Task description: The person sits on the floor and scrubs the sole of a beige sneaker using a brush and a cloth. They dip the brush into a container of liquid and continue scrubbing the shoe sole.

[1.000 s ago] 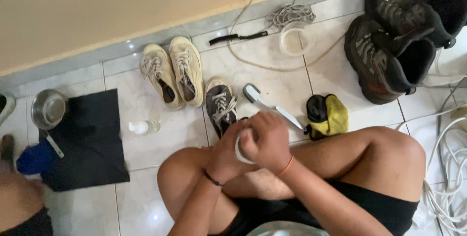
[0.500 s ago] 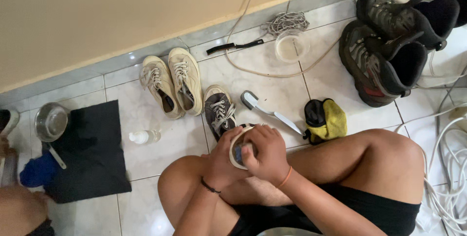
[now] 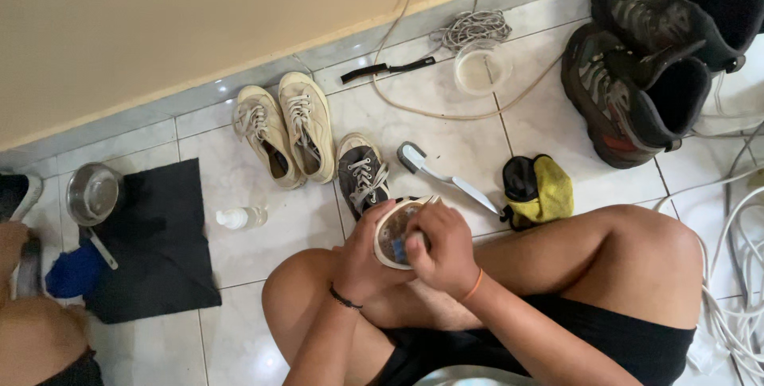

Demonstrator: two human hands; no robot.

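Hands: left hand (image 3: 368, 252) cups upturned dark canvas sneaker with white rubber sole (image 3: 395, 231), steadying it; right hand (image 3: 439, 249) pinches small blue scrubber (image 3: 400, 250) against sole.
Beyond hands: matching dark sneaker (image 3: 364, 175) on floor.

Floor tiles (image 3: 446, 143): glazed ceramic, glossy. Cream sneakers (image 3: 285, 135): matt canvas, cotton laces. Bowl (image 3: 92, 193): polished metal. Mat (image 3: 159, 243): matt black cloth. Hiking boots (image 3: 637, 76): rough fabric. Held sneaker's sole (image 3: 395, 231): smooth rubber rim.
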